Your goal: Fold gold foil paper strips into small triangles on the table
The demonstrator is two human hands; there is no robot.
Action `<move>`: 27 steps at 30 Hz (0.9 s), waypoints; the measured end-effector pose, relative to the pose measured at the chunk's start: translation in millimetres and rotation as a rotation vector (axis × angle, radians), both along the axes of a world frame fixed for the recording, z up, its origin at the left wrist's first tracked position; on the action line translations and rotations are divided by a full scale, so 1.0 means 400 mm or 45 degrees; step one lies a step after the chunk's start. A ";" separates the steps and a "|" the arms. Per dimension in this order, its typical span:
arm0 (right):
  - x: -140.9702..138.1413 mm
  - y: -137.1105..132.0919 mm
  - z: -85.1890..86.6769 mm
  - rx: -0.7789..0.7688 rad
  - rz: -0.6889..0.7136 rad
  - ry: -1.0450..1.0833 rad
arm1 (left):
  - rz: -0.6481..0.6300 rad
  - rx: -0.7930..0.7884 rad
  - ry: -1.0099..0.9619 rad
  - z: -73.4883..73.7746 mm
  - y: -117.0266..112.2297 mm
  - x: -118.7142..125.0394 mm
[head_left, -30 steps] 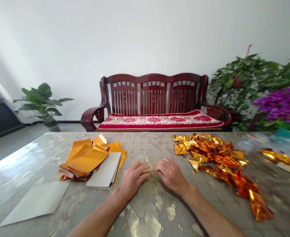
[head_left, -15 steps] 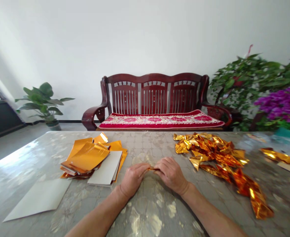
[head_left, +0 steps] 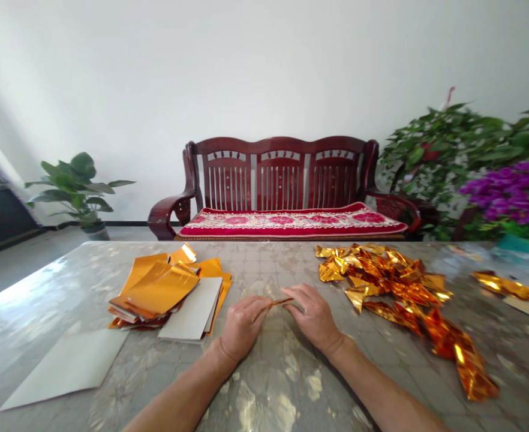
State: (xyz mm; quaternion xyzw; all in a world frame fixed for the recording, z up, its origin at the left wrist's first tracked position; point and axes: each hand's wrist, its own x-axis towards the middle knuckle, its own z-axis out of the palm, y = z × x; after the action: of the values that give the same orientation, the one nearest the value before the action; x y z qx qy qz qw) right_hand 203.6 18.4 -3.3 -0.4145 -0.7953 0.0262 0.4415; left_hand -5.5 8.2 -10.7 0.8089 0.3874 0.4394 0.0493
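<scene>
My left hand [head_left: 245, 327] is closed in a pinch on the left end of a narrow folded strip of orange foil paper [head_left: 281, 302], just above the table. My right hand [head_left: 315, 318] is at the strip's other end, its thumb and index finger parted around the tip; whether they touch it I cannot tell. To the left lies a loose stack of orange foil sheets [head_left: 156, 285], with a pale sheet [head_left: 192, 312] face up on it. To the right, folded shiny gold foil pieces [head_left: 394, 276] are heaped, with some trailing toward me.
A single pale sheet [head_left: 66, 369] lies at the table's left. On the right are another gold piece [head_left: 511, 286] and clear plastic [head_left: 457, 258]. Past the patterned table [head_left: 264, 372] stands a dark red wooden bench [head_left: 280, 174], with plants at both sides.
My right thumb and fingers have spread apart from their pinch, and more of the strip shows between my hands. My left hand keeps its hold in nearly the same place.
</scene>
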 end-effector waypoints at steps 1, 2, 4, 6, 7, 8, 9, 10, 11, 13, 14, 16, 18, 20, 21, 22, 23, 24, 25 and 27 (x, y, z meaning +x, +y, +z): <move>-0.001 0.001 -0.003 -0.068 -0.076 0.087 | 0.026 0.002 -0.042 0.002 0.003 -0.002; -0.003 0.001 -0.005 -0.147 -0.141 0.156 | 0.052 0.007 -0.074 0.006 0.005 -0.004; -0.010 -0.003 -0.006 -0.315 -0.195 0.220 | 0.106 0.030 -0.096 0.015 0.008 -0.010; -0.020 -0.010 -0.002 -0.464 -0.124 0.210 | 0.156 0.086 -0.071 0.024 0.005 -0.012; -0.027 -0.013 0.000 -0.525 -0.078 0.232 | 0.170 0.126 -0.041 0.028 0.003 -0.011; -0.033 -0.017 0.004 -0.580 -0.044 0.276 | 0.175 0.171 -0.002 0.031 -0.001 -0.008; -0.039 -0.020 0.007 -0.623 -0.019 0.331 | 0.172 0.226 0.036 0.034 -0.005 -0.005; -0.045 -0.023 0.011 -0.667 0.006 0.384 | 0.163 0.286 0.070 0.037 -0.010 -0.001; -0.049 -0.024 0.014 -0.715 0.032 0.436 | 0.152 0.348 0.100 0.038 -0.015 0.004; -0.055 -0.025 0.020 -0.806 0.078 0.533 | 0.136 0.458 0.152 0.040 -0.024 0.013; -0.057 -0.025 0.021 -0.840 0.095 0.572 | 0.126 0.496 0.181 0.040 -0.029 0.017; -0.059 -0.024 0.023 -0.866 0.106 0.621 | 0.100 0.534 0.254 0.038 -0.036 0.023; -0.063 -0.024 0.025 -0.854 0.098 0.636 | 0.072 0.547 0.322 0.034 -0.041 0.028; -0.067 -0.025 0.026 -0.822 0.092 0.642 | 0.053 0.555 0.363 0.031 -0.042 0.032; -0.069 -0.026 0.027 -0.798 0.091 0.643 | 0.044 0.555 0.371 0.030 -0.042 0.034; -0.070 -0.027 0.028 -0.773 0.090 0.642 | 0.029 0.554 0.372 0.029 -0.041 0.035; -0.070 -0.028 0.028 -0.749 0.089 0.640 | 0.013 0.544 0.374 0.029 -0.041 0.036; -0.068 -0.028 0.029 -0.729 0.091 0.638 | -0.006 0.527 0.378 0.030 -0.042 0.036; -0.066 -0.028 0.029 -0.716 0.099 0.637 | -0.029 0.505 0.381 0.031 -0.043 0.036; -0.058 -0.027 0.028 -0.706 0.127 0.631 | -0.096 0.453 0.369 0.034 -0.047 0.035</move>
State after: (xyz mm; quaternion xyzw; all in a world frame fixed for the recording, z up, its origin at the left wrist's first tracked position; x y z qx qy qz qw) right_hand 180.4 7.6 7.9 -0.4600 -0.6463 0.3615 0.4899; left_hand 8.3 -10.6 2.9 0.8733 0.2765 0.3780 -0.1338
